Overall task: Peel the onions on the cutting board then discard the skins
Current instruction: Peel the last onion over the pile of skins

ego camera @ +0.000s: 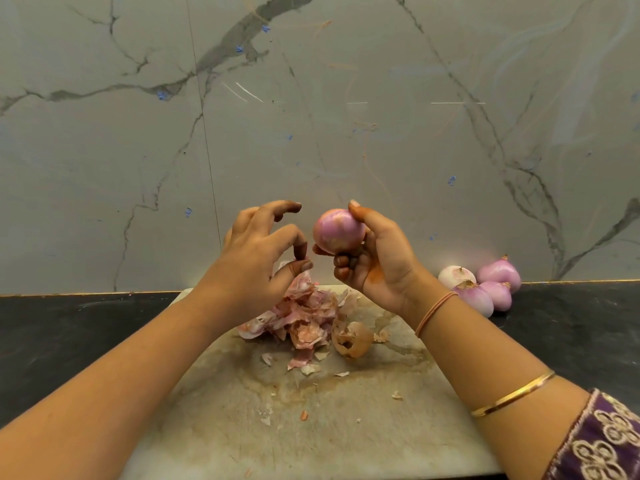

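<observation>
My right hand grips a smooth pink peeled onion, raised above the far end of the stained cutting board. My left hand hovers just left of it with fingers spread and curled, holding nothing. Under both hands a pile of pink papery onion skins lies on the board. A brown unpeeled onion with torn skin rests beside the pile. Small skin flakes are scattered toward the board's near end.
Several peeled pink onions sit on the black countertop at the right, against the grey marble wall. The countertop also extends left of the board.
</observation>
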Demonstrator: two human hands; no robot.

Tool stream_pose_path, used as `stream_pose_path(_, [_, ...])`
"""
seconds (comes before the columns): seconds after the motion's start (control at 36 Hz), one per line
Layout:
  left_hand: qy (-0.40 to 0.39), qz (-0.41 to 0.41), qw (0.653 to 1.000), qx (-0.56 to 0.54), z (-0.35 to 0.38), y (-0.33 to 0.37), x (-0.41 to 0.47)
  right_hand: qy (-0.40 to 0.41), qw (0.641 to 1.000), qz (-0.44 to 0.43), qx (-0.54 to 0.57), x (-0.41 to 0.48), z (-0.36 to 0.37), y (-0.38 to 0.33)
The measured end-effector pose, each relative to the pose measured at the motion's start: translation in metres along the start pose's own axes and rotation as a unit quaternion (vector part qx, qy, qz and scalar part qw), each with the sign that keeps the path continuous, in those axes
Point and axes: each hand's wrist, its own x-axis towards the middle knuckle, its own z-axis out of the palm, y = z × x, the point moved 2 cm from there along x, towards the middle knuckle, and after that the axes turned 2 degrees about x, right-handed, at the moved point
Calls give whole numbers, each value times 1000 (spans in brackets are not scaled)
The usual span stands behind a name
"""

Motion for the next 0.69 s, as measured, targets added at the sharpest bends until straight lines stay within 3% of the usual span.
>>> stream_pose_path(0.11, [-37, -6, 999, 2, 3, -1, -2, 10, 1000, 0, -10, 1, -2, 2])
stream_pose_path(0.31, [46, 17, 998, -26, 1, 2, 1, 2, 996, -21, -88, 0, 3, 6])
stream_pose_path(0.69, [86, 22, 996, -25, 4, -3, 1, -26, 989, -29, -144, -4, 8, 7])
